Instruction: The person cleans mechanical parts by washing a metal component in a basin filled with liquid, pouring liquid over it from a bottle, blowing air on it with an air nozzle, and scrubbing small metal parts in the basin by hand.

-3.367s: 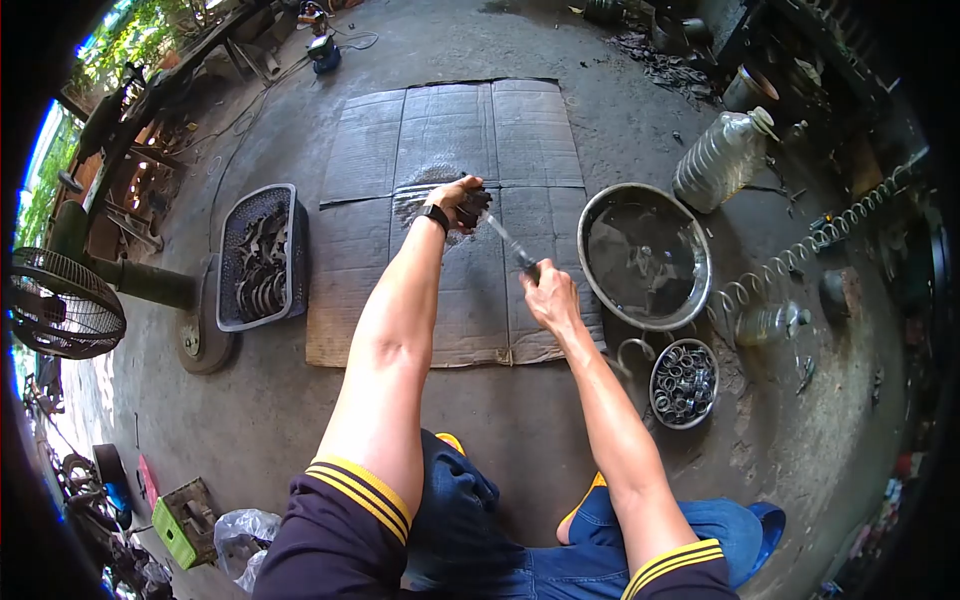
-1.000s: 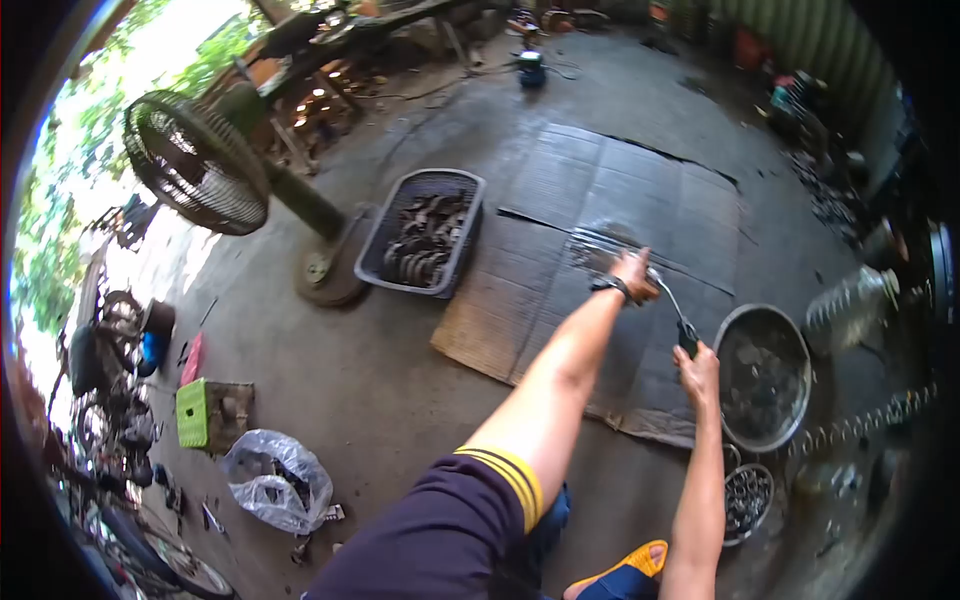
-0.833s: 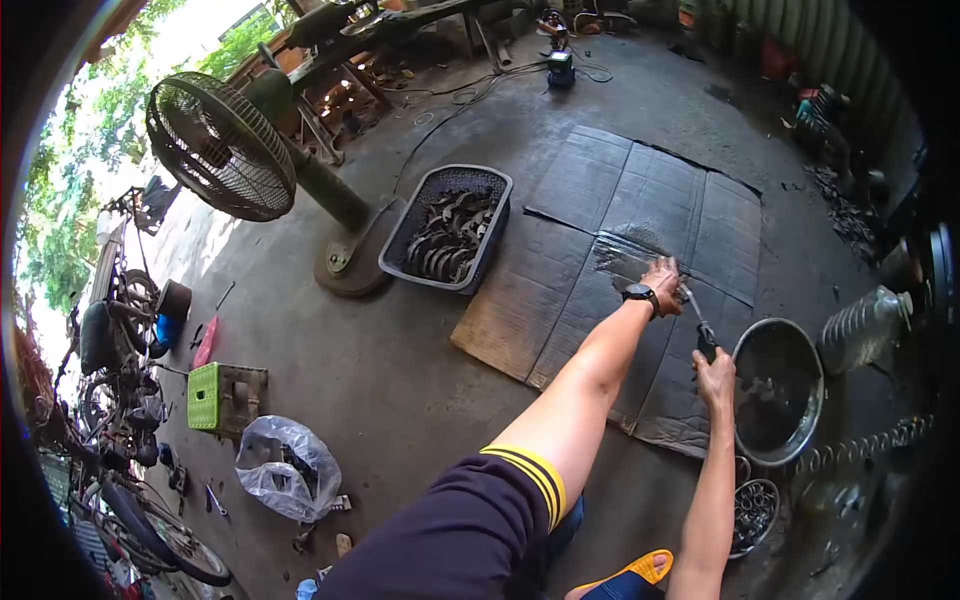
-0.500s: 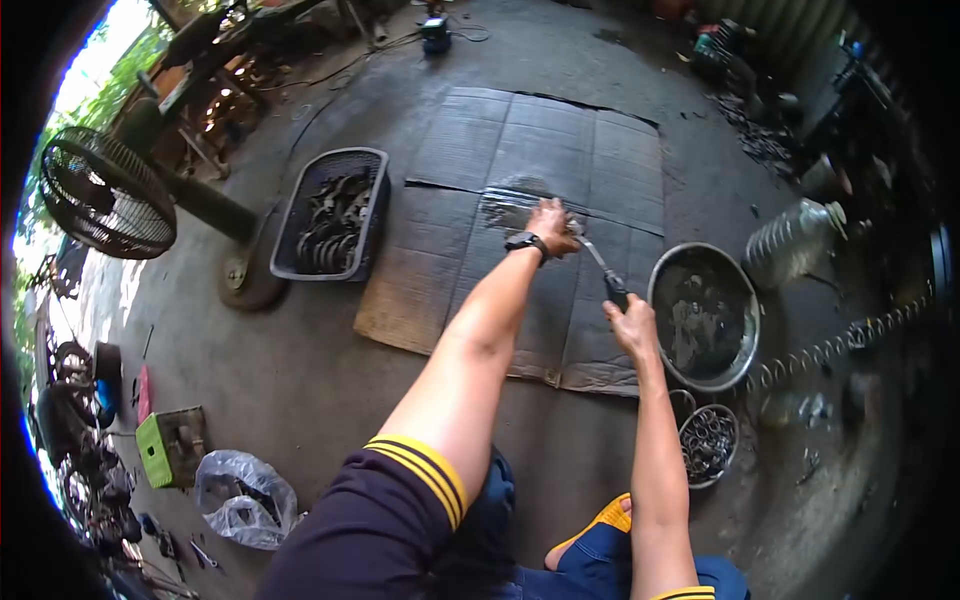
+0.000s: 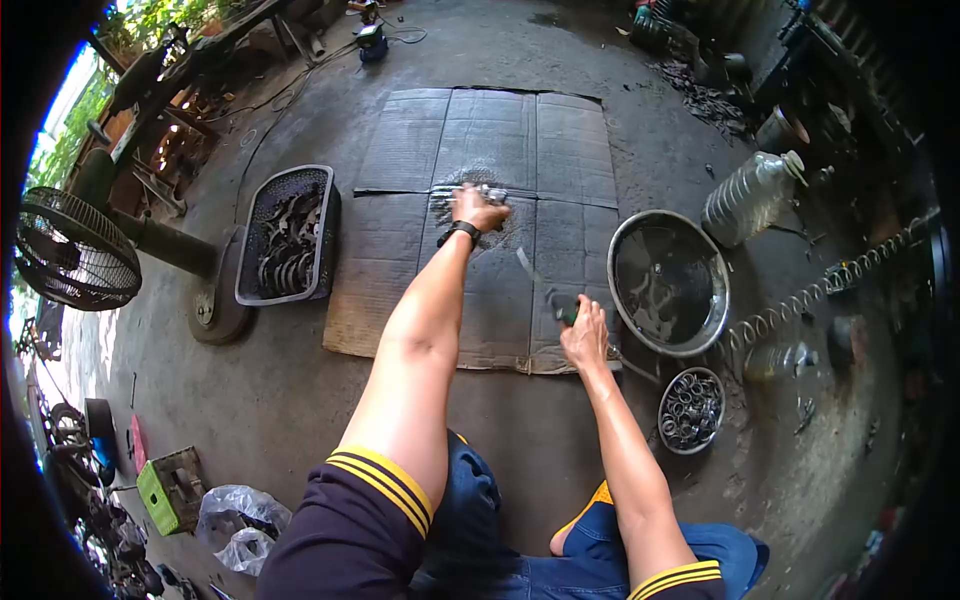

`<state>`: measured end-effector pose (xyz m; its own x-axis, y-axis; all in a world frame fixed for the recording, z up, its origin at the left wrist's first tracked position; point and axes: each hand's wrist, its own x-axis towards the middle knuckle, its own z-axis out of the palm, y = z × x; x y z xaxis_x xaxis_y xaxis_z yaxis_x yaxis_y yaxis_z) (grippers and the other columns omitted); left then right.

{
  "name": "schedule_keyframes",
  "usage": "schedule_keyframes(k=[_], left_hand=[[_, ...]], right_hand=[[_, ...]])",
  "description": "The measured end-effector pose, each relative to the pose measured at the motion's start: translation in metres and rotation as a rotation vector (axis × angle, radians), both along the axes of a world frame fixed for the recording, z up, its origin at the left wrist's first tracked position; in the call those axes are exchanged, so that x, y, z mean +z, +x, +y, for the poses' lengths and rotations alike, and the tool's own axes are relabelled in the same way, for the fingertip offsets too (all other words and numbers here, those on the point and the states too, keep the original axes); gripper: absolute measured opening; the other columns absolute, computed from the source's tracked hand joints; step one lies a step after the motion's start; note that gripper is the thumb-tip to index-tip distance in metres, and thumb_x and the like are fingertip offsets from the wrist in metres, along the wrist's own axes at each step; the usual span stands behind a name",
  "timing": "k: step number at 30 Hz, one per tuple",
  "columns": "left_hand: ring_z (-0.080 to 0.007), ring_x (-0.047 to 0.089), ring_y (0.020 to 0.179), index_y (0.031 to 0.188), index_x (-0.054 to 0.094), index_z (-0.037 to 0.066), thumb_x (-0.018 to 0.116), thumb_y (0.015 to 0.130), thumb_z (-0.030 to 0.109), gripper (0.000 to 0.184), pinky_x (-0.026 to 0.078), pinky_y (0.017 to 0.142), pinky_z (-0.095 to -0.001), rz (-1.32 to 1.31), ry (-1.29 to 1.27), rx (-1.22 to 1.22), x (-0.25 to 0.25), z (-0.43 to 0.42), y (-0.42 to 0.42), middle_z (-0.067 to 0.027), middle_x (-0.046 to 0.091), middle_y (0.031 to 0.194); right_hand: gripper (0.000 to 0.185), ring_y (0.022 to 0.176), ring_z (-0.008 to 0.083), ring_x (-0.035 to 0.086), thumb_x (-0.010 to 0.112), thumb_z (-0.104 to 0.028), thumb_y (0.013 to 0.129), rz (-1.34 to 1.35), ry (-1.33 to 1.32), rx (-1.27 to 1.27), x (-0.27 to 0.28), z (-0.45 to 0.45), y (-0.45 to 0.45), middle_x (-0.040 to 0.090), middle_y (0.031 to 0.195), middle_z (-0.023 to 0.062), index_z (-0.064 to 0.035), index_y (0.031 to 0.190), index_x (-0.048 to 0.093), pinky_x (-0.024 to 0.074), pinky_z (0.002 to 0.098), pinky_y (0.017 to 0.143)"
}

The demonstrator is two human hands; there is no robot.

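My left hand [image 5: 482,208] is closed around a small shiny metal part [image 5: 492,193], mostly hidden by the fingers, over a wet patch on the flattened cardboard sheet [image 5: 390,290]. In my right hand [image 5: 588,335] is an air blow gun [image 5: 563,306] with a dark body. Its long thin nozzle, blurred by motion, points up and left toward my left hand without touching it. A coiled hose [image 5: 800,300] runs in from the right, and a stretch of it passes below my right wrist.
Right of the cardboard stand a round metal basin [image 5: 722,318] of dark liquid, a smaller bowl [image 5: 664,436] of metal rings and a clear plastic jug [image 5: 745,203]. To the left are a basket [image 5: 327,240] of curved metal parts, a fan [image 5: 80,248] and a green stool [image 5: 155,500].
The camera view has shifted, moving the scene left. My right hand with the blow gun has drawn back from my left hand, which stays over the wet patch.
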<state>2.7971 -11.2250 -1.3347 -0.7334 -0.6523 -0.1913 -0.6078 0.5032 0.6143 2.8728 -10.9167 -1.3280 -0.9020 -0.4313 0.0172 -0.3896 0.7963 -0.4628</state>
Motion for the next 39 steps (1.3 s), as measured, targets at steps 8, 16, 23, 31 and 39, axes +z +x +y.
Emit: schedule_keyframes(k=[8, 16, 23, 31, 39], left_hand=[[-0.0266, 0.067, 0.077, 0.097, 0.065, 0.000, 0.082, 0.070, 0.035, 0.048, 0.055, 0.052, -0.0397, 0.396, 1.059, 0.236, 0.025, -0.008, 0.000, -0.0136, 0.068, 0.091], [-0.0245, 0.065, 0.087, 0.107, 0.061, 0.002, 0.078, 0.077, 0.035, 0.048, 0.059, 0.066, -0.0418, 0.501, 1.345, -0.135, 0.119, 0.084, -0.042, -0.0143, 0.063, 0.101], [-0.0193, 0.064, 0.076, 0.099, 0.065, -0.001, 0.076, 0.081, 0.027, 0.036, 0.056, 0.060, -0.0317, 0.516, 1.466, -0.223, 0.152, 0.189, -0.057, -0.0105, 0.065, 0.093], [-0.0168, 0.064, 0.085, 0.112, 0.063, 0.003, 0.069, 0.088, 0.026, 0.033, 0.055, 0.063, -0.0285, 0.285, 1.275, -0.346, 0.120, 0.261, -0.057, -0.0072, 0.065, 0.100], [-0.0147, 0.064, 0.083, 0.128, 0.048, -0.008, 0.081, 0.073, 0.018, 0.070, 0.054, 0.075, -0.0272, 0.308, 0.792, -0.372, 0.054, 0.303, -0.086, -0.0110, 0.065, 0.102]], right_hand=[[0.062, 0.109, 0.0413, 0.050, 0.070, -0.013, 0.074, -0.088, 0.330, 0.113, 0.043, -0.016, 0.020, 0.053, 0.114, 0.0231, 0.0034, 0.128, 0.044, 0.0420, 0.0445, 0.095], [0.072, 0.111, 0.0405, 0.057, 0.078, -0.024, 0.074, 0.285, -0.265, 0.154, 0.150, -0.041, -0.124, 0.057, 0.119, 0.0287, 0.0050, 0.129, 0.041, 0.0471, 0.0459, 0.092], [0.038, 0.088, 0.0403, 0.066, 0.075, -0.024, 0.076, 0.179, -0.141, 0.016, 0.181, 0.024, -0.144, 0.067, 0.088, 0.0246, 0.0009, 0.099, 0.060, 0.0532, 0.0467, 0.079], [0.055, 0.097, 0.0386, 0.065, 0.076, -0.030, 0.074, -0.072, -0.156, -0.042, 0.160, 0.121, -0.130, 0.067, 0.100, 0.0218, -0.0023, 0.117, 0.055, 0.0504, 0.0483, 0.085], [0.047, 0.098, 0.0173, 0.060, 0.078, -0.017, 0.078, 0.421, -0.697, -0.982, 0.042, 0.404, -0.086, 0.060, 0.116, 0.0134, -0.0013, 0.116, 0.056, 0.0534, 0.0309, 0.073]])
